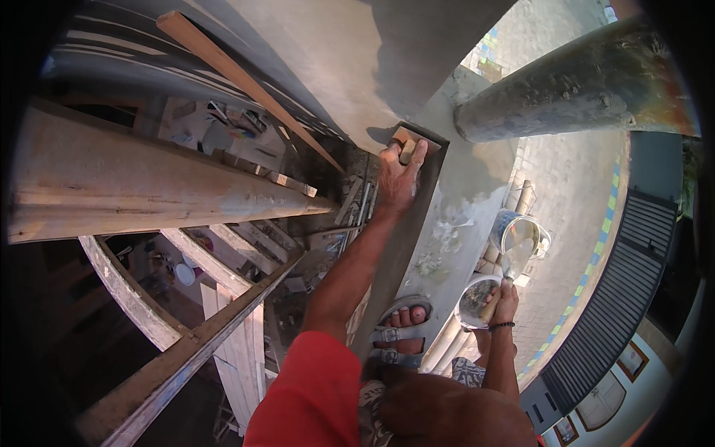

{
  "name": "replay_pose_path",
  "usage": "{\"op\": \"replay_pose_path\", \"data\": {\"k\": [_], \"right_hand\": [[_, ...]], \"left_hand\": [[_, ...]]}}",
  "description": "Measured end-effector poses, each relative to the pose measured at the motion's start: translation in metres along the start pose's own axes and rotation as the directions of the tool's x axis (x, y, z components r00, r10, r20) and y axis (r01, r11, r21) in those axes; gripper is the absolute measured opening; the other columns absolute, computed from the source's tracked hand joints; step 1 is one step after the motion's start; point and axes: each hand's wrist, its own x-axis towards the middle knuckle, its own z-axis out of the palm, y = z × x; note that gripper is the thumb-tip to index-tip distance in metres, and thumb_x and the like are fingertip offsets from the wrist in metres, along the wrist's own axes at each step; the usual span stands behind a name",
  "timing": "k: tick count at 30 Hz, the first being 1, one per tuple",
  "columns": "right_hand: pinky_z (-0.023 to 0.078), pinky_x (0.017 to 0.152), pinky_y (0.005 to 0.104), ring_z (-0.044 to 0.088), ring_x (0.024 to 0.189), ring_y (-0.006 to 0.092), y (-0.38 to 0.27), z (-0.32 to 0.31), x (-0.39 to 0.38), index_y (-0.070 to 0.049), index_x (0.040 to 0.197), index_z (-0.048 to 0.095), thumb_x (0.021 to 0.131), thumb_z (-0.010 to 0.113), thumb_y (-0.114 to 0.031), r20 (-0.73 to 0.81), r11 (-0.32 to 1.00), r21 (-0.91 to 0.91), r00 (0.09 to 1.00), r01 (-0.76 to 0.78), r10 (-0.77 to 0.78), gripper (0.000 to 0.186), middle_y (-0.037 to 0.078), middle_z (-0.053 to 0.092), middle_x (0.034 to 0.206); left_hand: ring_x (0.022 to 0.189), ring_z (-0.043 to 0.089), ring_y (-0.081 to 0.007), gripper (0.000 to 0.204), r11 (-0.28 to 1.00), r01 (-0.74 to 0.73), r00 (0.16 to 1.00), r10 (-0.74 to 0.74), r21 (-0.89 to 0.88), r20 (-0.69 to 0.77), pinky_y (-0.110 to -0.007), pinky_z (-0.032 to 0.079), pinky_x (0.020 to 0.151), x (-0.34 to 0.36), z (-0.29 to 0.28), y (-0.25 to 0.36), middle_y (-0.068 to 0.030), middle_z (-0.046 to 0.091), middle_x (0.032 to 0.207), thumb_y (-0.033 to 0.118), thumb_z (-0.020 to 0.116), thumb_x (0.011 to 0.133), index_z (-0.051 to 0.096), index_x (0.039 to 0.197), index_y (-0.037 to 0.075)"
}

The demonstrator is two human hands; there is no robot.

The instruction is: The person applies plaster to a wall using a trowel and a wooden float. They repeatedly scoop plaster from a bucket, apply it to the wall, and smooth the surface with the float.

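My left hand (pixel 400 179) is wrapped round the handle of a plastering float (pixel 430 141), whose flat plate lies at the top end of a narrow wet grey ledge (pixel 395 257). To the lower right, my right hand (pixel 504 304) grips the wooden handle of a trowel (pixel 514 262); its pale blade points away from me. Beneath that hand is a round bucket (pixel 471 302) with grey material inside. Just beyond it stands a second bucket (pixel 521 235) with a light rim, partly behind the trowel blade. A dark bracelet circles my right wrist.
My sandalled foot (pixel 402 339) rests beside the wet ledge. At left, a large round column (pixel 149 186), a wooden ladder-like frame (pixel 194 335) and a leaning plank (pixel 246 86) stand over a deep drop. Another column (pixel 573 82) rises at upper right, above paving and a dark gate (pixel 611 276).
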Motion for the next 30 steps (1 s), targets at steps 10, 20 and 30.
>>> {"op": "replay_pose_path", "data": {"k": [10,20,30], "right_hand": [[0.043,0.035,0.0299,0.05,0.045,0.0155,-0.001,-0.001,-0.001,-0.01,0.093,0.042,0.092,0.054,-0.025,-0.018,1.0,0.004,1.0,-0.02,0.02,0.019,0.005,0.049,0.066],[0.044,0.035,0.0296,0.052,0.045,0.0155,-0.002,-0.012,0.004,-0.009,0.091,0.044,0.093,0.052,-0.023,-0.014,0.997,0.065,1.0,0.029,-0.028,0.017,0.005,0.049,0.066],[0.044,0.035,0.0294,0.05,0.045,0.0149,-0.004,-0.019,0.0,-0.011,0.088,0.042,0.093,0.054,-0.029,0.025,0.986,0.154,0.998,0.058,-0.062,0.022,0.004,0.048,0.065]], "left_hand": [[0.096,0.047,-0.039,0.066,0.979,0.088,0.979,-0.12,0.186,0.168,-0.045,0.044,0.081,-0.029,-0.002,-0.04,-0.0187,0.044,0.105,0.002,0.056,0.082,0.041,0.139,0.033],[0.084,0.053,-0.033,0.058,0.972,0.095,0.906,-0.174,0.214,0.387,-0.043,0.048,0.069,0.003,-0.136,0.052,-0.0148,0.043,0.096,0.018,0.064,0.077,0.05,0.133,0.019],[0.094,0.055,-0.0373,0.054,0.934,0.019,0.802,-0.227,0.357,0.553,-0.044,0.052,0.074,0.047,-0.136,0.12,-0.0179,0.045,0.109,0.022,0.058,0.084,0.044,0.133,0.004]]}}
